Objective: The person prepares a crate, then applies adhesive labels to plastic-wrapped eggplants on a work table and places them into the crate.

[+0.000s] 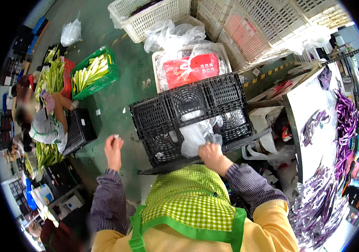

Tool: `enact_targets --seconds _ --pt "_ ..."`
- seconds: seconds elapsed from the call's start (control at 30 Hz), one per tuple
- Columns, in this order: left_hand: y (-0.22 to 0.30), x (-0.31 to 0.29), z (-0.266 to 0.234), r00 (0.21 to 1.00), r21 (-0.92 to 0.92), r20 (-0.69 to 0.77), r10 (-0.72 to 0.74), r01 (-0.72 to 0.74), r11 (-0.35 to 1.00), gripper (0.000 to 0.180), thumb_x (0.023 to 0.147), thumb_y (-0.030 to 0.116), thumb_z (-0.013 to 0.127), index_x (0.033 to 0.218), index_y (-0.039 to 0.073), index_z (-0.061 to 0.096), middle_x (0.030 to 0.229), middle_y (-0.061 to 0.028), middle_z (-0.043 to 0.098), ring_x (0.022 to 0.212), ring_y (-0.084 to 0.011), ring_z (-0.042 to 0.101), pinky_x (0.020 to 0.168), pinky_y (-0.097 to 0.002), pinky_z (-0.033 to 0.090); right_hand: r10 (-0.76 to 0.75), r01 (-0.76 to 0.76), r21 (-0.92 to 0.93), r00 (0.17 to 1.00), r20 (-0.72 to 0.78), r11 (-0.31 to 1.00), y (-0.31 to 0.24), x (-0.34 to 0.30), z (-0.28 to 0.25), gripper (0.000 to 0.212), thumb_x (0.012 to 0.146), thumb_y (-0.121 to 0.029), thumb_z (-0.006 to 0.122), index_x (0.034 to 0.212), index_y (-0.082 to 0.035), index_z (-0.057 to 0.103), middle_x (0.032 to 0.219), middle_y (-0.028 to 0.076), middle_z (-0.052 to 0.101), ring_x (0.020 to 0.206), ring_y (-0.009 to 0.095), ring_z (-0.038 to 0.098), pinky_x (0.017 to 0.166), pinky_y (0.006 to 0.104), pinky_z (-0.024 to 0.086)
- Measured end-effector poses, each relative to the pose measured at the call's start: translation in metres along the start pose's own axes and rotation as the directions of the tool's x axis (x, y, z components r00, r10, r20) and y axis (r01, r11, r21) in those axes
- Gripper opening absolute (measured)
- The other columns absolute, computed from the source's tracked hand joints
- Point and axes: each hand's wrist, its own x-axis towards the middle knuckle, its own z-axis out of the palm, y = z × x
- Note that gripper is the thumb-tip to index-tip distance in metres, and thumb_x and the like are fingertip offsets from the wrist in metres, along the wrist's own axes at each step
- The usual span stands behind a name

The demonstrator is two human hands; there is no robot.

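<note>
The right hand (214,158) closes over the near rim of a black latticed plastic crate (156,115); the half-curled left hand (113,150) hangs apart, contents unclear. Just ahead, a crumpled translucent plastic bag (193,137) sits inside, apparently not yet spread.

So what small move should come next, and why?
Perhaps bring your left hand to the near edge of the black crate: it hangs clear of the crate, off to its left, while only your right hand is at that edge, beside the translucent plastic.
</note>
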Motion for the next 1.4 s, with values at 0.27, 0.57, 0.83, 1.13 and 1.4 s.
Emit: enact_targets --seconds 0.27,0.57,0.83,1.13,1.4 --pt "0.022 -0.012 0.208 0.566 0.374 0.81 0.151 -0.697 0.612 0.046 0.082 0.009 0.069 0.124 0.001 0.054 0.114 -0.0141 0.06 0.108 -0.0313 0.06 0.093 -0.0423 0.049 -0.392 0.105 0.624 0.853 0.344 0.774 0.025 -0.014 -0.025 0.05 0.084 -0.025 0.068 0.125 0.0 0.057 0.117 0.022 0.061 0.114 0.037 0.058 0.097 0.0416 0.047" --pt "-0.025 -0.013 0.296 0.519 0.517 0.854 -0.019 -0.847 0.121 0.027 0.071 0.005 0.064 0.098 0.005 0.058 0.099 -0.0102 0.063 0.105 -0.0238 0.056 0.091 -0.038 0.034 0.214 -0.325 0.726 0.946 0.244 0.606 0.136 0.029 0.068 0.029 0.083 -0.011 0.062 0.102 0.011 0.062 0.078 0.018 0.069 0.07 0.026 0.069 0.062 0.0361 0.054" --pt "0.114 0.04 0.282 0.457 0.372 0.849 0.265 -0.874 0.312 0.034 0.068 0.034 0.078 0.094 0.013 0.07 0.08 -0.0114 0.069 0.078 -0.0299 0.067 0.074 -0.0438 0.047 0.404 -0.521 0.349 0.843 0.356 0.779 0.17 0.139 0.183 0.051 0.089 -0.021 0.057 0.126 0.013 0.048 0.126 0.027 0.052 0.12 0.035 0.051 0.1 0.0391 0.043" --pt "0.126 0.089 0.279 0.371 0.463 0.417 0.83 -0.872 0.158 0.028 0.075 0.018 0.075 0.101 0.012 0.065 0.1 -0.0035 0.062 0.1 -0.0257 0.059 0.091 -0.0402 0.04 0.275 -0.363 0.233 0.9 0.338 0.902 0.157 0.14 0.054 0.056 0.088 -0.03 0.059 0.124 0.013 0.054 0.121 0.027 0.062 0.109 0.035 0.064 0.093 0.0399 0.052" --pt "0.011 -0.014 0.217 0.588 0.467 0.78 0.213 -0.774 0.429 0.01 0.083 0.017 0.064 0.086 0.007 0.064 0.095 -0.0119 0.065 0.082 -0.0318 0.063 0.071 -0.0479 0.048 0.319 -0.399 0.208 0.887 0.333 0.893 0.151 0.151 0.052 0.06 0.08 -0.04 0.069 0.116 0.008 0.062 0.121 0.022 0.064 0.11 0.033 0.064 0.093 0.0406 0.053"
